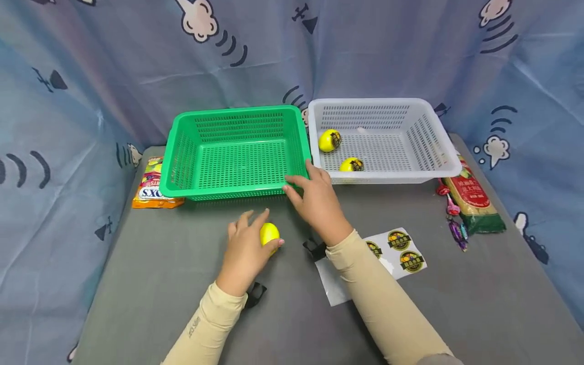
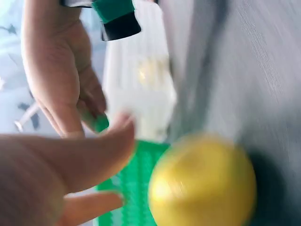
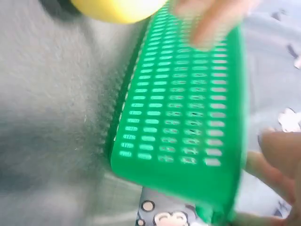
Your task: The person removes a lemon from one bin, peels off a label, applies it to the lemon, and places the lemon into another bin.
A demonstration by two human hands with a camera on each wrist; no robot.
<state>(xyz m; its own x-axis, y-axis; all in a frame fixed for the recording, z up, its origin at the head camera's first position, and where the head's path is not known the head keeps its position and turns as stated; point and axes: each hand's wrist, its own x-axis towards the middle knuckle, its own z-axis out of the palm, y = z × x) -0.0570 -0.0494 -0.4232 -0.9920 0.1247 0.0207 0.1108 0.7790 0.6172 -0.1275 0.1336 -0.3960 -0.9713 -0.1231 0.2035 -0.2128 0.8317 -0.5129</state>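
A yellow lemon [image 1: 269, 234] stands on the grey table in front of the green basket [image 1: 234, 191]. My left hand [image 1: 246, 246] is spread just beside it, with thumb and fingers parted. In the left wrist view the lemon [image 2: 202, 181] is blurred and shows a gap to the fingers. My right hand [image 1: 317, 200] is over the near right corner of the green basket, fingers extended at the rim. The right wrist view has these fingers [image 3: 277, 174] beside the basket corner [image 3: 188, 174]; whether they touch it I cannot tell.
A white basket [image 1: 388, 177] at right holds two lemons [image 1: 329, 140] with dark stickers. A sticker sheet [image 1: 335, 284] lies under my right forearm. An orange snack bag [image 1: 157, 187] lies left; a green-and-tan package [image 1: 474, 197] and wrapped candies [image 1: 456, 228] lie right.
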